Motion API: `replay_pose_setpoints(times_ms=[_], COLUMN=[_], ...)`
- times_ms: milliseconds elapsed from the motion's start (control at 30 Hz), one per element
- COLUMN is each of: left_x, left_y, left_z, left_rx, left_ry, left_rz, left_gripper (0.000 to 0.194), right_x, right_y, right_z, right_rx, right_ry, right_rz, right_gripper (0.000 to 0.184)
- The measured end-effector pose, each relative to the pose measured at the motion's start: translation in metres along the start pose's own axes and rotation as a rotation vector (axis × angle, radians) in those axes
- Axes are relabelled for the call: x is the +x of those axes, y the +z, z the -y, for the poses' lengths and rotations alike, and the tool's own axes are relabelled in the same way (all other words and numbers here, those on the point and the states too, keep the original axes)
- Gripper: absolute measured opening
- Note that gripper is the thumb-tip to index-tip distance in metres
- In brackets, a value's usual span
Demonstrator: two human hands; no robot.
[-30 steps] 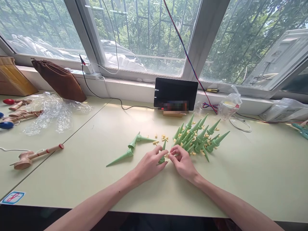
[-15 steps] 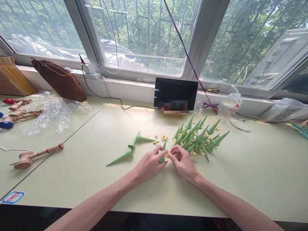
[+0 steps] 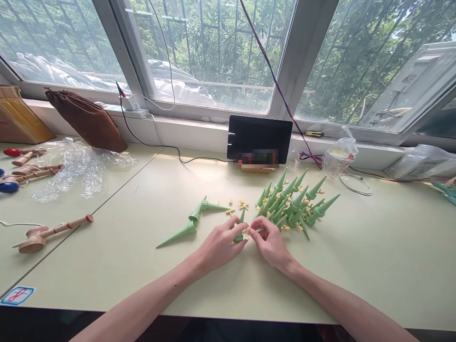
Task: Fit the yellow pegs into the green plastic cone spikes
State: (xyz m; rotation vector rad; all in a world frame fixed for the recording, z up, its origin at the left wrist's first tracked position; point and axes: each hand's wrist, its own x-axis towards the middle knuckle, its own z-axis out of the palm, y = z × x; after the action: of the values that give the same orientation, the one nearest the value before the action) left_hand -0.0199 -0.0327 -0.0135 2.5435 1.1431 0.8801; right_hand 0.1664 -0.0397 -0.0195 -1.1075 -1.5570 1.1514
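My left hand (image 3: 225,237) is wrapped round a green plastic watering spike (image 3: 242,217), its pointed tip up. Close against it, my right hand (image 3: 270,238) pinches a small yellowish valve piece (image 3: 245,231) at the spike's side; fingers hide part of it. Left of my hands lie three loose green spikes (image 3: 181,234). Several small yellowish valve pieces (image 3: 243,205) are scattered just beyond my left hand. Behind my right hand stands a dense cluster of green spikes (image 3: 297,204) with yellowish pieces on their sides.
A tablet (image 3: 260,137) leans on a small stand at the back. On the left are a wooden kendama (image 3: 33,240), more kendamas, clear plastic wrap (image 3: 76,166) and a brown drawstring bag (image 3: 85,118). A plastic bag with a cup (image 3: 340,159) and cables lie back right.
Both hands stay almost where they were, still together at the spike and the small valve piece. The view has shifted very slightly.
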Motion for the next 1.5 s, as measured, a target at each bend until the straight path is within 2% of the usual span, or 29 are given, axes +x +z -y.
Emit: replay_pose_setpoints(times_ms=[200, 333, 433, 600, 700, 833, 900, 1033, 1133, 1200, 1400, 1500], left_x=[0.003, 0.005, 0.008, 0.013, 0.015, 0.016, 0.017, 0.027, 0.041, 0.051, 0.068, 0.069], left_y=[-0.006, -0.011, -0.014, -0.016, -0.014, -0.010, -0.008, -0.004, 0.000, 0.004, 0.023, 0.030], left_z=[0.003, 0.010, 0.016, 0.022, 0.024, 0.021, 0.017, 0.008, 0.006, 0.008, 0.015, 0.015], left_rx=[-0.056, -0.059, -0.074, -0.117, -0.128, -0.091, -0.080, -0.148, -0.215, -0.186, -0.144, -0.187], left_ry=[-0.020, -0.081, -0.146, -0.246, -0.222, -0.181, -0.169, -0.197, -0.234, -0.246, -0.260, -0.279], left_rz=[-0.025, -0.085, -0.142, -0.180, -0.190, -0.184, -0.189, -0.219, -0.215, -0.207, -0.153, -0.139], left_gripper=[0.025, 0.029, 0.030, 0.029, 0.030, 0.030, 0.037, 0.068, 0.075, 0.067, 0.008, 0.004], right_x=[-0.001, -0.001, 0.000, 0.002, 0.002, 0.003, 0.003, 0.004, 0.004, 0.005, 0.007, 0.008], right_y=[0.003, 0.004, 0.002, 0.001, 0.002, 0.003, 0.003, 0.002, 0.003, 0.003, 0.004, 0.003], right_z=[0.002, 0.003, 0.001, -0.005, -0.008, -0.010, -0.010, -0.011, -0.013, -0.015, -0.019, -0.020], right_rx=[-0.003, -0.038, -0.113, -0.295, -0.380, -0.471, -0.484, -0.505, -0.523, -0.535, -0.545, -0.564], right_ry=[0.004, -0.019, -0.094, -0.296, -0.363, -0.436, -0.463, -0.478, -0.483, -0.488, -0.518, -0.531], right_rz=[0.012, -0.023, -0.003, 0.130, 0.185, 0.196, 0.194, 0.193, 0.190, 0.186, 0.186, 0.198], right_gripper=[0.028, 0.025, 0.021, 0.020, 0.022, 0.027, 0.027, 0.028, 0.027, 0.028, 0.029, 0.030])
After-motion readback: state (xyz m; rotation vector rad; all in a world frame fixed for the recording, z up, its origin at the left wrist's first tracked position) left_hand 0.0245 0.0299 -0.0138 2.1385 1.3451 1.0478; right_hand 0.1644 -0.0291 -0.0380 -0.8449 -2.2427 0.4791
